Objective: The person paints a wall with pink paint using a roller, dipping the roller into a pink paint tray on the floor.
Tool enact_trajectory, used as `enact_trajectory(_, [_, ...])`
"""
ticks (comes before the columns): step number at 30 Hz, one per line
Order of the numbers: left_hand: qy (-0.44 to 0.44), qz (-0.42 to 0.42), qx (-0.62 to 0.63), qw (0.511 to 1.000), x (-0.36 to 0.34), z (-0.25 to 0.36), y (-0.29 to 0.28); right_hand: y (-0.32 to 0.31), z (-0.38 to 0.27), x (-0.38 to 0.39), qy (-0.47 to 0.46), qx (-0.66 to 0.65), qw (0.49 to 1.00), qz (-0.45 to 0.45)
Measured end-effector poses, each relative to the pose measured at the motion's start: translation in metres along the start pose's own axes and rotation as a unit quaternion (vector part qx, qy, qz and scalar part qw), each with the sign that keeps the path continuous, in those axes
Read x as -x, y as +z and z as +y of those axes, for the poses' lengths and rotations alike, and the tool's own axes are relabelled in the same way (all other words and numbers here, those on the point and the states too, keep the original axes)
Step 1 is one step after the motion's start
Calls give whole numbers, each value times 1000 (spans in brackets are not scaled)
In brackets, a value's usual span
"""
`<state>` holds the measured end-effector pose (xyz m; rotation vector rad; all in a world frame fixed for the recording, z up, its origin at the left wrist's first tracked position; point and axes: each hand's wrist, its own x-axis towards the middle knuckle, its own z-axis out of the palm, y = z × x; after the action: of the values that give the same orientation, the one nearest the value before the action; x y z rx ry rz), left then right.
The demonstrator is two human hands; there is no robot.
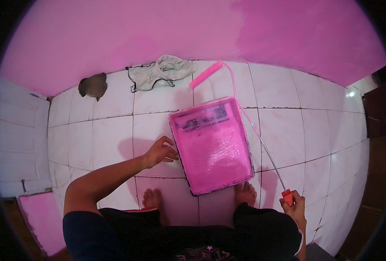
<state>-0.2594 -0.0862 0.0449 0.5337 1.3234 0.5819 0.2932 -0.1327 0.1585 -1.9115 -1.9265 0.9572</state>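
My right hand (295, 205) is closed round the red handle of a paint roller (207, 75). Its thin metal rod slants up and left past the paint tray's right edge. The pink roller head sits beyond the tray's far edge, apart from the paint. My left hand (161, 151) hangs just beside the tray's left edge, holding nothing, with its fingers loosely curled and apart. Between my hands is the paint tray (212, 148), black under smears, with wet pink paint over most of its inside. Dark patches show through near its far end.
A crumpled pale cloth (160, 73) and a small brown object (94, 86) lie by the wall (158, 30), whose pink is deeper at right. White tiles (284, 126) cover the floor. A white door (21, 135) is at left. My bare feet flank the tray's near end.
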Motion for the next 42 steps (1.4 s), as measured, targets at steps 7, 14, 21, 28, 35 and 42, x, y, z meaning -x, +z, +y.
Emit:
enact_trajectory(7, [62,-112,-77,989,-49,-18,-24,-4,-66,82,94,-32,995,19])
enact_trajectory(14, [89,-61,-52,993,-45,-14,-12,-41,-118,133,204,223,953,-26])
enact_trajectory(21, [103,8,21,994,-50,-11,-25,-40,-166,118,199,70,976,-51])
enact_trajectory(28, [99,8,48,994,-51,-8,-47,-22,-199,65,91,179,971,-130])
enact_trajectory(35, [125,29,71,989,-46,-13,-40,-30,-124,116,124,281,939,-154])
enact_trajectory(42, [166,80,52,982,-51,-22,-32,-53,-91,163,257,409,847,-222])
